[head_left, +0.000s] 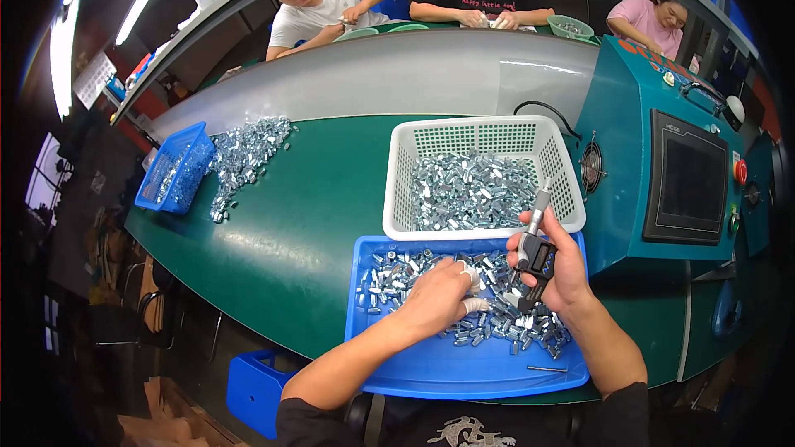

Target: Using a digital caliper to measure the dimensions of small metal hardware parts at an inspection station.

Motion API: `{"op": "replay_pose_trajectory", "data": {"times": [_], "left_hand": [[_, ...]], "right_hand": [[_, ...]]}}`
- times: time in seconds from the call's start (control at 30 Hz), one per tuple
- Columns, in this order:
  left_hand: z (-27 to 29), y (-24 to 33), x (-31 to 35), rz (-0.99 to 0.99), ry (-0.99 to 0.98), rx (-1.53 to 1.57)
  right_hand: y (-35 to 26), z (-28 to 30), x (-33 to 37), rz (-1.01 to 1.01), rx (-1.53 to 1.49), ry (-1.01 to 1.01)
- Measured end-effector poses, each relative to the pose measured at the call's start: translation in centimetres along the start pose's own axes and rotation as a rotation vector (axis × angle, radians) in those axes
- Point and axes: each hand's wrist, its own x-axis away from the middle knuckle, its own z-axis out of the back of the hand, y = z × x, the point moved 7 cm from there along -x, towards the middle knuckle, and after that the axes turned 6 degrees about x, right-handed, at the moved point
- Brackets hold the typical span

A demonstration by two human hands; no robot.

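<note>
My right hand is closed around a digital micrometer, its thimble pointing up and its frame down over the parts. Below it lies a shallow blue tray with many small shiny metal cylinders spread across its far half. Among these cylinders rests my left hand, white covers on its fingertips. Its thumb and forefinger are apart, and no part shows between them; the other fingertips are partly hidden. A thin metal rod lies in the tray's near right corner.
Behind the tray stands a white perforated basket of similar parts. A teal machine with a dark screen is on the right. Far left are a blue basket and a loose heap of parts. Beyond a grey partition, several people work.
</note>
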Motion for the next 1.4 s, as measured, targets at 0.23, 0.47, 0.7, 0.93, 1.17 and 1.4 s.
{"op": "replay_pose_trajectory", "data": {"times": [0.23,0.47,0.7,0.93,1.17,1.4], "left_hand": [[1.2,-0.3,-0.2,0.191,0.066,0.373],[1.0,-0.3,-0.1,0.241,0.104,0.582],[0.0,-1.0,0.1,0.333,0.05,0.749],[-0.4,-0.9,0.2,0.243,0.188,0.943],[-1.6,-0.8,0.4,0.367,0.117,1.267],[-2.1,-1.2,-0.1,0.393,0.13,1.28]], "right_hand": [[-0.1,0.0,0.1,0.008,0.003,-0.003],[0.1,-0.1,0.0,-0.005,0.022,0.003],[0.0,-0.1,-0.1,-0.004,0.014,0.015],[0.3,0.1,-0.1,-0.003,0.011,0.012],[0.4,0.2,0.3,-0.004,-0.003,0.004],[0.1,-0.3,-0.4,-0.004,-0.03,-0.018]]}}
